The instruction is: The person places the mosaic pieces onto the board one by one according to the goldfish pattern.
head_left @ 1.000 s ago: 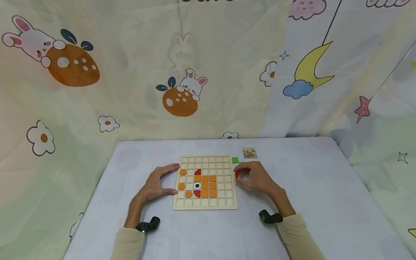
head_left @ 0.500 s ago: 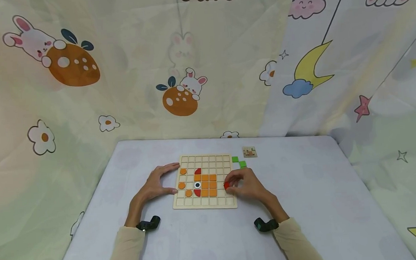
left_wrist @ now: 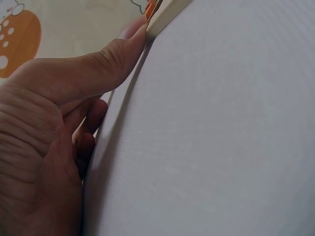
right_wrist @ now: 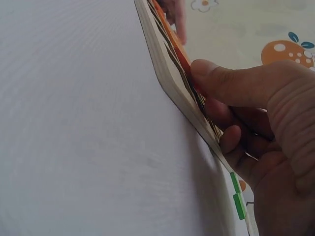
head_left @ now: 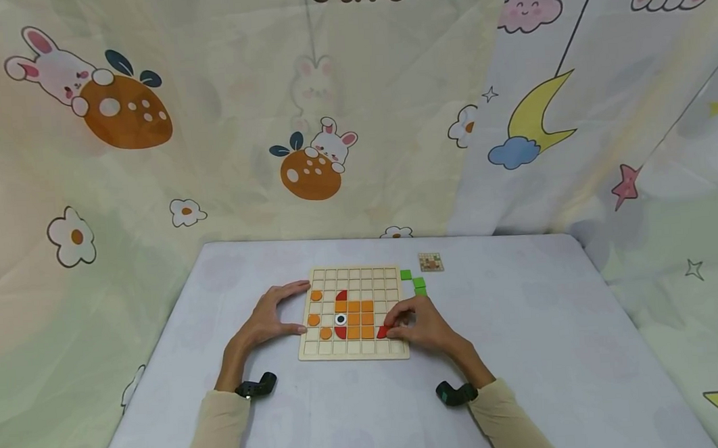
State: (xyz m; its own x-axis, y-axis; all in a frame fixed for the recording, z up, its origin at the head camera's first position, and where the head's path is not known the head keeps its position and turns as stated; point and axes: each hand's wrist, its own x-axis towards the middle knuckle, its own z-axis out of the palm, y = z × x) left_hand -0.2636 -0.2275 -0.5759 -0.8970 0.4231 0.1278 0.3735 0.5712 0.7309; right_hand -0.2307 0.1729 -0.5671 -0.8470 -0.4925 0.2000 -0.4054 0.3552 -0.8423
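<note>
A light wooden grid board (head_left: 388,272) lies on the table, its cells partly filled. My left hand (head_left: 268,317) rests at the board's left edge, thumb and index finger spread apart; in the left wrist view the thumb (left_wrist: 113,64) touches the board's side. My right hand (head_left: 425,325) pinches a red tile (head_left: 381,332) over the lower right cells, right beside a block of orange square tiles (head_left: 360,319). A white eye tile (head_left: 340,319) sits left of that block, with a red quarter-round tile (head_left: 341,296) above and another (head_left: 340,332) below. Orange round tiles (head_left: 313,320) lie in the left columns.
Green square tiles (head_left: 419,282) lie on the white table (head_left: 344,414) just off the board's upper right side. Behind them is a small patterned card (head_left: 431,262). A printed cloth (head_left: 227,156) hangs at the table's back edge.
My right hand has carried the red tile from beside the board's right edge leftward and nearer, to the lower right cells. More of the green tiles now shows. The left hand stays put.
</note>
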